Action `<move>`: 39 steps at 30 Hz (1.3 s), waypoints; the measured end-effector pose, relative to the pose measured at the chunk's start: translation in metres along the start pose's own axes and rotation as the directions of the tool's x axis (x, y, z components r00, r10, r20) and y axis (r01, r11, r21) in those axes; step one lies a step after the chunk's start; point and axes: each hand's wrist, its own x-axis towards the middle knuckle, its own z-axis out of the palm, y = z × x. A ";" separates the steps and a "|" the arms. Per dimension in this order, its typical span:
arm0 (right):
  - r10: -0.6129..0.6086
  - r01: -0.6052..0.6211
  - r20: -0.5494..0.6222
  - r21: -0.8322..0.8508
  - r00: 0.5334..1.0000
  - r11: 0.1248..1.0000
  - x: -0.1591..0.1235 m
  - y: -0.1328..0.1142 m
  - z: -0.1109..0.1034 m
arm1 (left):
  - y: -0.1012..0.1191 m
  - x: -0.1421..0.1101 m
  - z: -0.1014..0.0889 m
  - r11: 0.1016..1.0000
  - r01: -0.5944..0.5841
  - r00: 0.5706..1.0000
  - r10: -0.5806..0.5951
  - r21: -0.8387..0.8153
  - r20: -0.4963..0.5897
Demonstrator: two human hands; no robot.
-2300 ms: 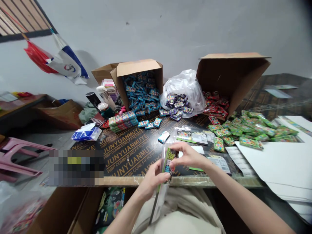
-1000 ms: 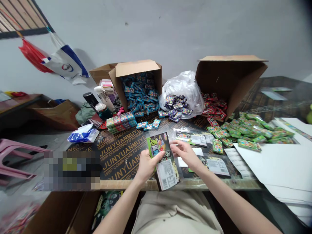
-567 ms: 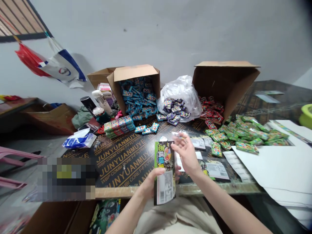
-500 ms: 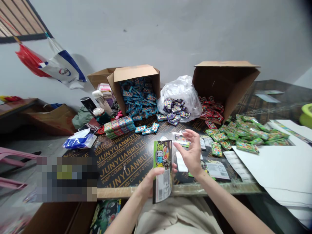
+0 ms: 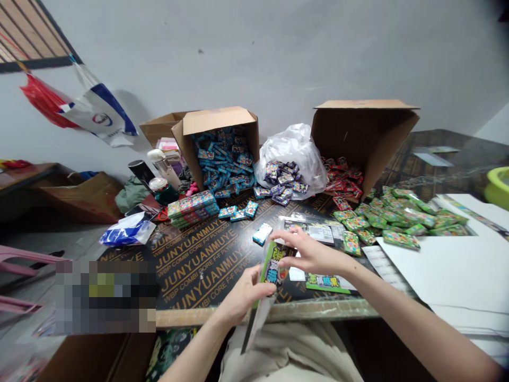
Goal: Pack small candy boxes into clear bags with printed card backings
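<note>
My left hand [image 5: 244, 294] is closed around the lower part of a black and green printed pouch [image 5: 272, 270], its thumb across the front. The pouch is tilted, its top leaning to the right, over the table's front edge. My right hand [image 5: 310, 252] is at the pouch's upper end, fingers bent over the top edge and thumb on the printed face. Just beyond the pouch's top lies a small blue and white packet [image 5: 262, 233]. More flat printed pouches [image 5: 328, 282] lie under and beside my right forearm.
Behind stand a carton of blue packets [image 5: 226, 162], a clear bag [image 5: 294, 148] with purple packets, and a carton [image 5: 366, 127] with red packets. Green packets [image 5: 409, 212] are heaped right, beside white sheets [image 5: 445, 270]. Stacked packs [image 5: 193, 207] and bottles [image 5: 163, 167] stand left.
My right hand has moved left and down onto the pouch's top. My left hand has tilted the pouch to the right. A blue and white packet now shows more fully beyond it.
</note>
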 end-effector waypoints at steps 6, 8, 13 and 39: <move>0.084 0.015 -0.385 0.246 0.919 0.969 0.005 0.015 0.021 | -0.001 0.006 -0.001 0.997 -0.016 0.979 0.002 -0.070 -0.203; 0.214 -0.009 -0.541 0.357 0.813 0.934 0.007 0.021 0.033 | 0.002 0.007 -0.002 0.992 -0.045 0.972 0.017 -0.116 -0.233; 0.337 -0.106 -0.251 0.640 0.907 0.761 0.011 0.026 0.057 | 0.000 0.007 -0.008 0.996 -0.051 0.977 0.065 0.072 -0.205; 0.408 -0.096 -0.314 0.680 0.857 0.727 -0.003 0.063 0.081 | -0.036 0.040 -0.030 0.989 -0.124 0.974 0.136 0.075 -0.181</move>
